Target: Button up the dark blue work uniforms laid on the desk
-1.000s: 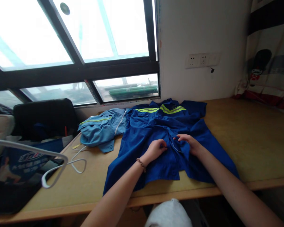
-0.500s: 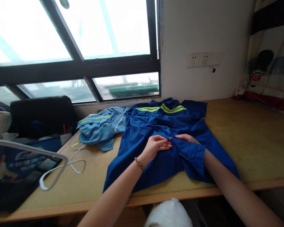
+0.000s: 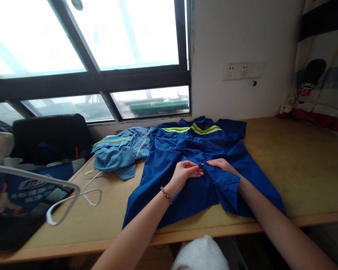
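Observation:
A dark blue work shirt (image 3: 171,191) with yellow and grey reflective bands lies spread on the table, its collar end toward the window. My left hand (image 3: 187,172) pinches the shirt's front edge near the middle, fingers closed on the cloth. Close beside it, my right hand (image 3: 221,165) grips the other front edge, and a flap of the front hangs folded over my right wrist. The fingertips of both hands almost meet at the placket. A button (image 3: 196,152) shows just above them; what lies between the fingertips is too small to make out.
A light blue garment (image 3: 115,150) lies crumpled left of the shirt. White cable (image 3: 92,191) loops over the wooden table (image 3: 304,165). A black bag (image 3: 53,135) and a printed blue bag (image 3: 30,191) stand at the left. Wall sockets (image 3: 243,70) are above the table.
My right hand has shifted slightly, and the flap over my right wrist has moved a little left. My left hand stays nearly in place on the cloth.

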`<state>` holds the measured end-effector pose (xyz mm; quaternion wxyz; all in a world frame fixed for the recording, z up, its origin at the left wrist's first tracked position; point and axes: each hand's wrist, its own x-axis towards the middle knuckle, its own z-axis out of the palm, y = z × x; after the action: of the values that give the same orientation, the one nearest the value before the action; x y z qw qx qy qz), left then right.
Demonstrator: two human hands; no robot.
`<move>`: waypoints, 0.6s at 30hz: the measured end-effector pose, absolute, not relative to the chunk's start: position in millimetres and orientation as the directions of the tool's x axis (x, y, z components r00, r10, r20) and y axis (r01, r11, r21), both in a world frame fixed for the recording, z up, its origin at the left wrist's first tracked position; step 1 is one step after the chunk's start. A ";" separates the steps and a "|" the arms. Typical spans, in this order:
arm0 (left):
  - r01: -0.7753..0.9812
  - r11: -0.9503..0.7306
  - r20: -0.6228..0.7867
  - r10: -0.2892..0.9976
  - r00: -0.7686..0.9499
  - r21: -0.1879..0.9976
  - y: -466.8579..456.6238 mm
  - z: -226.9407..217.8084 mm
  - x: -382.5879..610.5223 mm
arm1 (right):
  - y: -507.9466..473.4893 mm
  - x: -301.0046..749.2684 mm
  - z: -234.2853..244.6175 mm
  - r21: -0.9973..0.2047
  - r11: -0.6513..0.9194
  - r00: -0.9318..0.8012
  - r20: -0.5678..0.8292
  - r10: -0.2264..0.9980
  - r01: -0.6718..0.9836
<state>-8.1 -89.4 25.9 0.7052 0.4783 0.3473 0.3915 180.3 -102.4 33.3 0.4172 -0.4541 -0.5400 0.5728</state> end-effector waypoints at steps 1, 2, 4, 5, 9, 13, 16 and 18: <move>-0.216 0.234 -0.116 0.886 0.449 0.948 -89.4 25.7 -8.1 | -102.1 180.7 32.6 -0.997 -0.083 -0.228 -0.083 0.970 0.011; -0.213 0.233 -0.118 0.888 0.445 0.949 -89.3 25.4 -8.0 | -102.0 181.4 31.9 -0.996 -0.093 -0.220 -0.093 0.971 0.011; -0.206 0.234 -0.124 0.891 0.437 0.950 -89.0 24.5 -8.0 | -102.5 182.7 30.9 -0.995 -0.100 -0.217 -0.101 0.971 0.017; -0.203 0.235 -0.128 0.891 0.435 0.951 -88.8 23.9 -8.0 | -103.1 183.1 30.5 -0.995 -0.097 -0.228 -0.099 0.969 0.019; -0.174 0.231 -0.137 0.893 0.429 0.957 -88.7 21.3 -7.1 | -106.8 179.3 28.0 -0.999 -0.039 -0.280 -0.040 0.959 0.010; -0.159 0.249 -0.156 0.882 0.445 0.955 -91.7 19.9 -4.3 | -111.2 167.1 22.1 -0.995 0.040 -0.178 0.024 0.984 0.087; -0.180 0.279 -0.168 0.870 0.464 0.943 -93.7 18.6 -2.3 | -114.7 158.2 18.2 -0.956 0.152 -0.115 0.126 0.985 0.252; -0.188 0.280 -0.170 0.875 0.452 0.941 -93.6 16.6 -1.6 | -116.7 154.4 16.8 -0.892 0.250 -0.078 0.238 0.968 0.378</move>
<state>-1.6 -93.6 16.6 0.7114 0.4692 0.3661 0.3739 154.4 -116.7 16.8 0.4436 -0.5142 -0.6542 0.3328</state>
